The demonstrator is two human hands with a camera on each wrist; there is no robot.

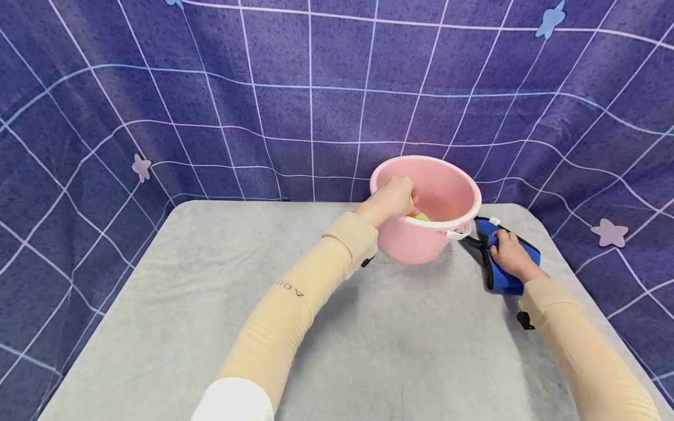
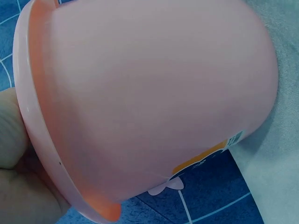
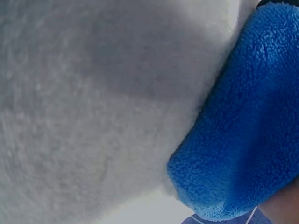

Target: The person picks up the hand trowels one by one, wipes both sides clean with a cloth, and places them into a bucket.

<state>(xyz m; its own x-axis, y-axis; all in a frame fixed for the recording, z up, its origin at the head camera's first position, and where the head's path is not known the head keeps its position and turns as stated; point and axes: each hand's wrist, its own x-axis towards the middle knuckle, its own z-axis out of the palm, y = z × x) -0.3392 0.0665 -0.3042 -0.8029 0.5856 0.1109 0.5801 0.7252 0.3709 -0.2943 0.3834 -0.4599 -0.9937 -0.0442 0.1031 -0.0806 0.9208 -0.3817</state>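
A pink bucket (image 1: 411,245) with a white handle fitting stands toward the back right of the grey table. My left hand (image 1: 392,197) reaches over its near-left rim, fingers curled down inside around a small yellow thing (image 1: 412,202), mostly hidden. Below it in the bucket shows a yellow-green patch (image 1: 422,217). In the left wrist view, the bucket's outer wall (image 2: 154,93) fills most of the picture. Right of the bucket, my right hand (image 1: 509,254) grips a blue plush cloth (image 1: 506,283) with black edging and a white tag. That cloth's pile (image 3: 238,130) shows closely in the right wrist view.
The grey table (image 1: 200,304) extends left and in front of the bucket. A dark blue curtain (image 1: 284,111) with pale grid lines and star shapes surrounds its back and sides, close behind the bucket. A black strap (image 1: 473,240) lies between bucket and cloth.
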